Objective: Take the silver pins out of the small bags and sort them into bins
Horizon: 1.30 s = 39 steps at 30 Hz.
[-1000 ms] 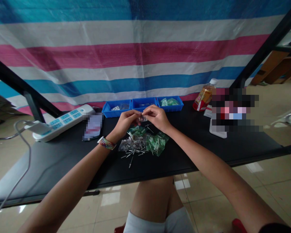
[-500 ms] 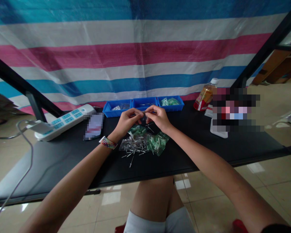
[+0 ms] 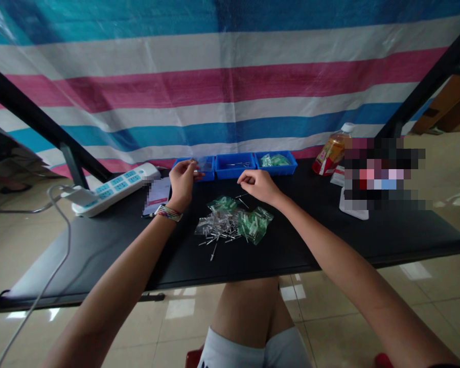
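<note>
My left hand (image 3: 182, 182) pinches a small clear plastic bag (image 3: 203, 163) above the left blue bin (image 3: 209, 176). To the right, my right hand (image 3: 261, 187) hovers in front of the bins with its fingers curled together; whatever may be in them is hidden. Between my forearms lies a pile of silver pop rivets (image 3: 220, 227), partly in clear bags. Green plastic bags with small parts inside touch this pile: a right one (image 3: 255, 225) and a rear one (image 3: 223, 203). A single rivet (image 3: 213, 252) lies nearer to me, and a few loose ones lie below my right hand.
The middle blue bin (image 3: 234, 173) holds a few rivets; the right blue bin (image 3: 279, 170) holds green bags. A white power strip (image 3: 115, 190) and a phone (image 3: 157, 197) are at left. A drink bottle (image 3: 331, 151) stands at right. A striped sheet (image 3: 230, 92) hangs behind.
My hands were together in front of the middle bin and are now apart. The left one has moved left to the left bin with the clear bag; the right one has drawn slightly right.
</note>
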Available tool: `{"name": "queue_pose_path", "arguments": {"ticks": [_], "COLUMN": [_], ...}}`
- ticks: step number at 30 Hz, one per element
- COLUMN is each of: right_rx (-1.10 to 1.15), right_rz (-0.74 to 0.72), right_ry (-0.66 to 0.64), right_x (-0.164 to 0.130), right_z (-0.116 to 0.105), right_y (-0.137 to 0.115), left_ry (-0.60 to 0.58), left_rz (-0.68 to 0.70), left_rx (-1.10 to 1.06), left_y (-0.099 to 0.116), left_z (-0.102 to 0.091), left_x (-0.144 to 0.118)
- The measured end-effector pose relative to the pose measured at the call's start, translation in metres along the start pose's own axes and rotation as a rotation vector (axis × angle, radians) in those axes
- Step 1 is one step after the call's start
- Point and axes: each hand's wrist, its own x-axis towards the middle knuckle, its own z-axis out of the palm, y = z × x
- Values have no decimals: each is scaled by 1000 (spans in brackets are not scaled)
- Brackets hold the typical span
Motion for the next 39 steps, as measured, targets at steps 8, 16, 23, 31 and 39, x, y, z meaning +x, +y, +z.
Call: {"name": "queue_pose_path", "arguments": {"ticks": [8, 16, 23, 31, 39], "right_rx": [-455, -433, 256, 448, 523], "right_rz": [-113, -182, -34, 65, 130], "right_ry": [-205, -156, 77, 91, 80], "right_x": [-11, -14, -6, -2, -2], "right_z": [5, 7, 13, 11, 11], "right_y": [-4, -7, -11, -8, -6], "left_ry": [12, -198, -639, -716, -633], "left_rz": [-40, 129, 163, 41, 72], "left_rx": [-63, 72, 192, 171, 123], "left_y": [3, 1, 14, 15, 16], "left_z": [-1, 9, 22, 25, 25], "left_x": [-4, -18, -45, -47, -48]}}
